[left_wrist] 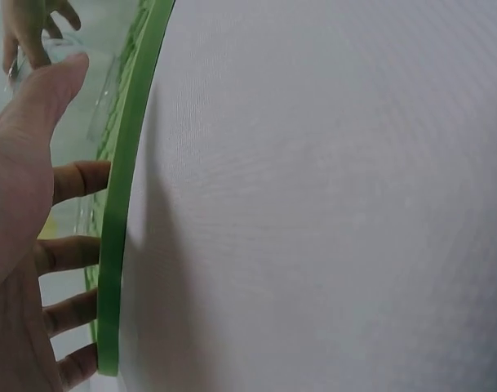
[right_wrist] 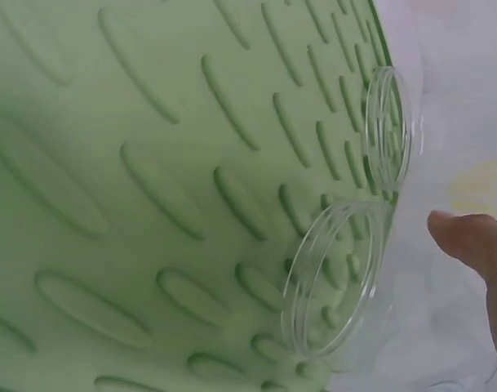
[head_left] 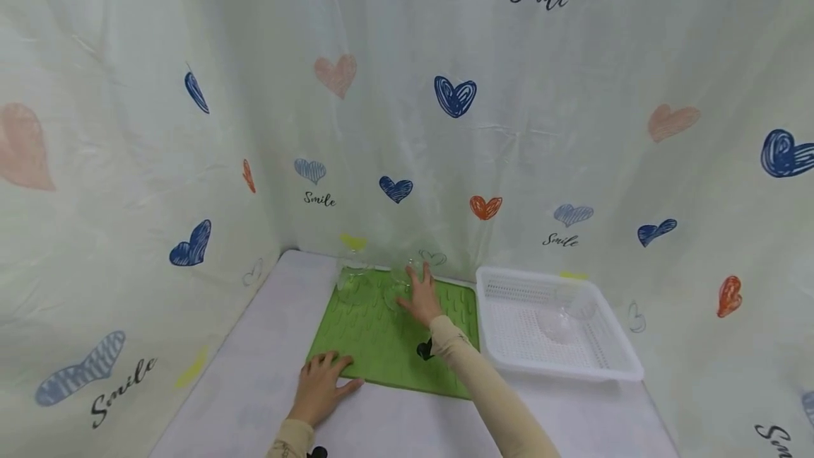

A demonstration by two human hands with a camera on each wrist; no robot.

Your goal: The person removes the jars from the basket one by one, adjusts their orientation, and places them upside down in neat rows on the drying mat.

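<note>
Right hand [head_left: 422, 297] is hanging over the green mat [head_left: 388, 355], fingers spread beside a clear glass [head_left: 395, 293] near the far edge; contact unclear. Uncovered mat is lying between the hands; left hand [head_left: 321, 389] is resting spread fingers on its near-left corner. White basket [head_left: 511, 320] is sitting just beside its right edge, heart-printed curtain [head_left: 407, 133] hanging behind.

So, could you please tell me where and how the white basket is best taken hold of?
I'd take the white basket by the rim at its left and right ends, coming from above: the rim surrounds the open top, and an opposed grip should keep it level with the clear item inside.
</note>
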